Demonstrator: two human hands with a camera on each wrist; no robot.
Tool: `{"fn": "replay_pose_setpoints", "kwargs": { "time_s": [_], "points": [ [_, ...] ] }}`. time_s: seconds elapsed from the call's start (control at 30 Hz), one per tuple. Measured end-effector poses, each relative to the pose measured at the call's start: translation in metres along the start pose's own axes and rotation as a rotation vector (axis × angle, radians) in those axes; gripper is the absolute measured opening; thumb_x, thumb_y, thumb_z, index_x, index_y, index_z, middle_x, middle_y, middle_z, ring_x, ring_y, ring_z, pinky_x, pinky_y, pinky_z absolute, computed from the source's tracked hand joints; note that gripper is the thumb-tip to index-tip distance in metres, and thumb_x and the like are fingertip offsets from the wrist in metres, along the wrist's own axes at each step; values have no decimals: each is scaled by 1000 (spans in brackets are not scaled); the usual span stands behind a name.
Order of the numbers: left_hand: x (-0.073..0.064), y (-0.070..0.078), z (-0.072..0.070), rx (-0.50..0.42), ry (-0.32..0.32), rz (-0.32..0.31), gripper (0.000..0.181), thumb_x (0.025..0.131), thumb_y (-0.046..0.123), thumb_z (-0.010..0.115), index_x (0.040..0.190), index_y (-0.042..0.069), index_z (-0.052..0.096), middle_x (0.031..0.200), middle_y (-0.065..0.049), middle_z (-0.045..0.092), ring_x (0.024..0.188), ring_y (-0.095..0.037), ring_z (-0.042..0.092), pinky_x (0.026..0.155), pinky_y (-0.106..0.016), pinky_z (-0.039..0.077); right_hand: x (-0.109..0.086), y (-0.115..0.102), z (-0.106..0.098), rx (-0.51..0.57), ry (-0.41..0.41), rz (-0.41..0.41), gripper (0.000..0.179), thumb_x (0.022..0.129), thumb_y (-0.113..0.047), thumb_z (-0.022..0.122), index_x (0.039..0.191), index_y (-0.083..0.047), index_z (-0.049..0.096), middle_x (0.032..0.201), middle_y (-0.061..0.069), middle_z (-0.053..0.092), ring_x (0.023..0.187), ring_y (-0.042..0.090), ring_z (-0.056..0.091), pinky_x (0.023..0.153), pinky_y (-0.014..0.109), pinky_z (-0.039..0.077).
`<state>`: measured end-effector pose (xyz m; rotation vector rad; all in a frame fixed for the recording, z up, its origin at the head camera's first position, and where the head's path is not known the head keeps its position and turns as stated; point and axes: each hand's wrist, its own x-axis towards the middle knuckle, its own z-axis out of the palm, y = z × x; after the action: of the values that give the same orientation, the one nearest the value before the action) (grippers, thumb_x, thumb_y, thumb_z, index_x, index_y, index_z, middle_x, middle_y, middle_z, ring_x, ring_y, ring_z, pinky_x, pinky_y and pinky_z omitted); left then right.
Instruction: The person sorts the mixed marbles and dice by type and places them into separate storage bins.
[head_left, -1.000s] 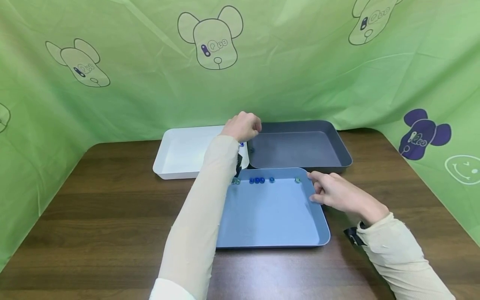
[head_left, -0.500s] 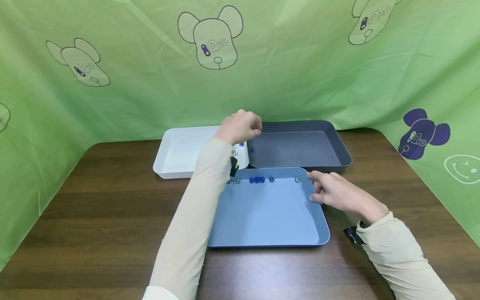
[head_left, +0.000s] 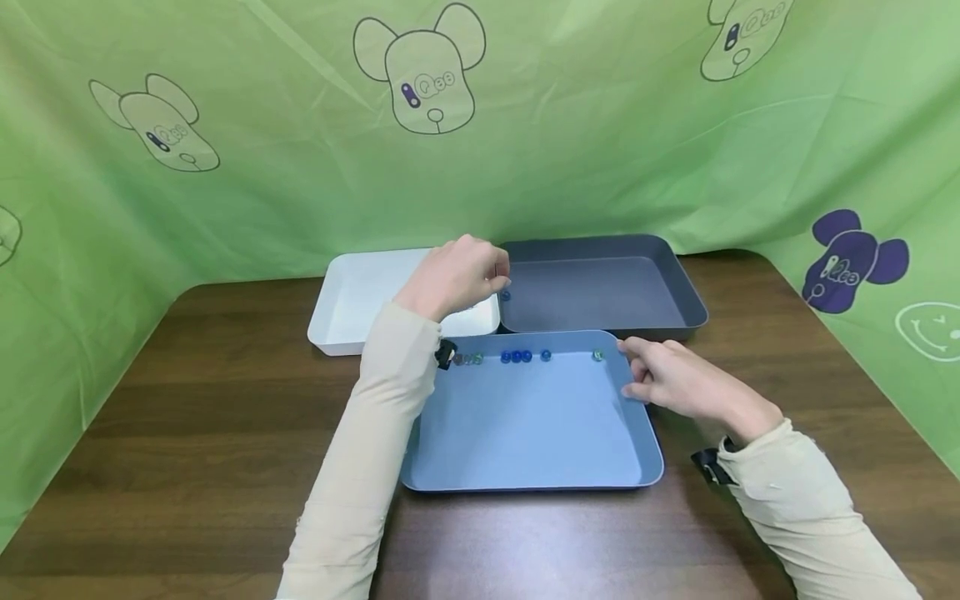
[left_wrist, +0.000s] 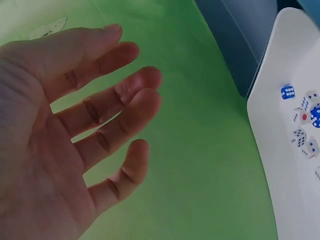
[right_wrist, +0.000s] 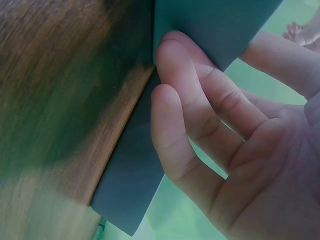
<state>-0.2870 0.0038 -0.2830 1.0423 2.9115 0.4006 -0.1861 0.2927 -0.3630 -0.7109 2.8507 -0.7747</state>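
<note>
My left hand is above the right part of the white tray. In the left wrist view its fingers are loosely bent, with nothing between them. Several blue and white dice lie in that tray, mostly hidden by the hand in the head view. At the blue tray's far right corner, my right hand pinches the rim; the right wrist view shows fingertips against the outer wall. Several glass marbles, blue and greenish, line the far side inside the blue tray.
Right of the white tray stands a dark grey tray, with a small blue piece near its left wall. All trays rest on a brown wooden table. A green printed cloth hangs behind and along the sides.
My left hand has drawn back to the left and nearer, away from the dark grey tray's edge, uncovering more marbles. The right hand keeps its place on the blue tray.
</note>
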Motion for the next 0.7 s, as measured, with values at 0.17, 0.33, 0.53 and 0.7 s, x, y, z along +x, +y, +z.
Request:
{"fn": "replay_pose_setpoints", "kwargs": {
  "time_s": [0.17, 0.33, 0.53, 0.7],
  "points": [
    [-11, -1, 8, 39, 14, 13, 16, 100, 19, 66, 109, 13, 78, 104, 0, 73, 88, -15, 67, 77, -34, 53, -1, -2, -1, 13, -8, 12, 25, 84, 0, 76, 79, -10, 54, 124, 34, 62, 93, 25, 58, 67, 29, 43],
    [-21, -4, 14, 31, 18, -6, 16, 100, 20, 67, 107, 12, 79, 100, 0, 74, 87, -16, 67, 77, -37, 54, 0, -2, 0, 19, -11, 23, 22, 85, -1, 76, 82, -8, 56, 123, 32, 63, 88, 22, 56, 64, 28, 42],
    [-31, -10, 22, 18, 17, -27, 17, 100, 18, 63, 104, 13, 78, 95, -1, 72, 84, -16, 65, 75, -38, 53, 0, -1, 0, 20, -10, 29, 21, 85, -1, 77, 85, -6, 56, 121, 28, 65, 88, 21, 56, 67, 29, 42],
    [-40, -12, 30, -6, 31, -21, 16, 100, 18, 63, 102, 12, 78, 94, -1, 71, 86, -16, 64, 76, -36, 53, 0, -1, 0, 17, -6, 19, 23, 84, -1, 77, 82, -8, 55, 119, 26, 67, 90, 21, 56, 69, 29, 42]
  ]
}}
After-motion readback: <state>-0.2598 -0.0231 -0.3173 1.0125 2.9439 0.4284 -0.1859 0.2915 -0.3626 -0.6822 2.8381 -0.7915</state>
